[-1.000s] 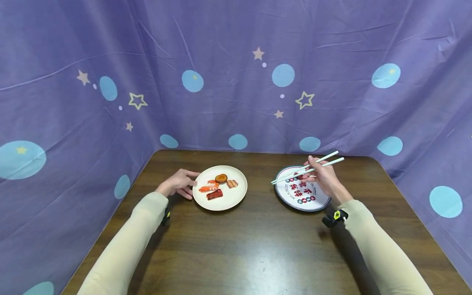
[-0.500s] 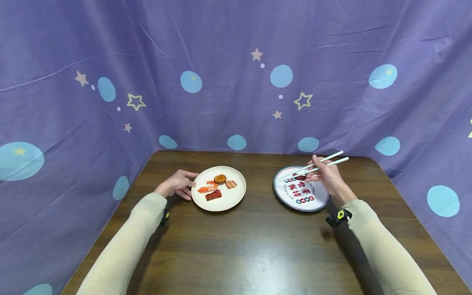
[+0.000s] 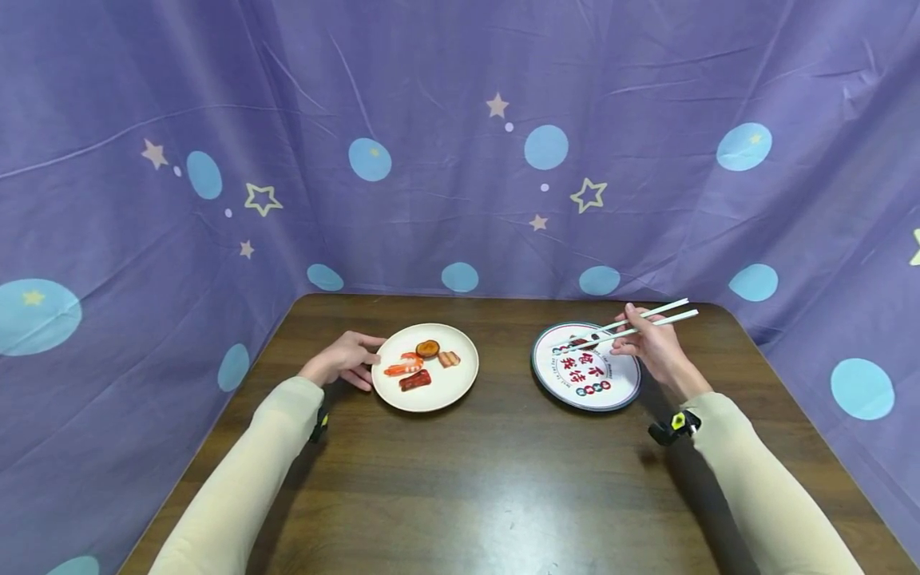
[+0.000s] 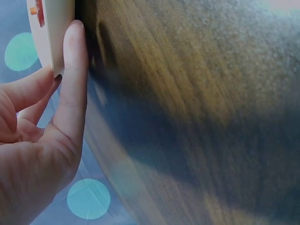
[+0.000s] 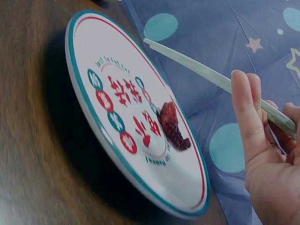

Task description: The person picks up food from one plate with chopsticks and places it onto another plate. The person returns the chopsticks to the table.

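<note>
My left hand [image 3: 346, 359] holds the rim of a cream plate [image 3: 460, 383] at the left. In the left wrist view, the rim sits between the thumb and a long straight finger [image 4: 75, 65]. On this plate lie a shrimp [image 3: 404, 365], a mushroom cap [image 3: 427, 349], a dark red meat piece [image 3: 414, 380] and a striped pale piece [image 3: 449, 359]. My right hand [image 3: 654, 351] grips pale green chopsticks [image 5: 201, 69] above a blue-rimmed white plate [image 5: 89, 42] with red characters. A glossy brown-red drumstick-like piece [image 5: 173, 124] lies on it, apart from the chopstick tips.
Both plates stand on a dark wooden table [image 3: 460, 479], with bare wood between them and in front. A purple curtain [image 3: 431, 224] with stars and blue ovals hangs behind and along the sides.
My right hand has moved right with the chopsticks, and their tips have shifted right over the plate. More of the brown-red piece shows. My left hand stays at the cream plate.
</note>
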Tool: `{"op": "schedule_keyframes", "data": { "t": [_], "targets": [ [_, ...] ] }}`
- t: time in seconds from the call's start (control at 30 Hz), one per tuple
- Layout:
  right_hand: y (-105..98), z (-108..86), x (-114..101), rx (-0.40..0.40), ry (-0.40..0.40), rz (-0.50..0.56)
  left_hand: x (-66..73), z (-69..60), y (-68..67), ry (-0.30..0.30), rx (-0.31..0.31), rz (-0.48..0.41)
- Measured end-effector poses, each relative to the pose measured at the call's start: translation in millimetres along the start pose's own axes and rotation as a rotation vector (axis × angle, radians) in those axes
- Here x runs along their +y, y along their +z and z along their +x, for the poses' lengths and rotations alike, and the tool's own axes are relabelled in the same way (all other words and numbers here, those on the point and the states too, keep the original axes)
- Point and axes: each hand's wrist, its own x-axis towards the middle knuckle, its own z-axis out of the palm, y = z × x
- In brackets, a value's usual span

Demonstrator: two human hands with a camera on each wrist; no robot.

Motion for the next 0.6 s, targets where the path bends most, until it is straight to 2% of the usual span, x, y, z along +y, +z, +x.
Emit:
{"op": "schedule_keyframes", "data": {
  "t": [0.27, 0.6],
  "targets": [
    [-19.8, -6.8, -6.1, 0.014, 0.001, 0.015, -0.7, 0.2, 0.3, -0.010, 0.006, -0.003],
    [-31.4, -8.8, -12.8, 0.049, -0.059, 0.040, 0.1, -2.2, 1.2, 0.001, 0.014, 0.000]
  ]
}}
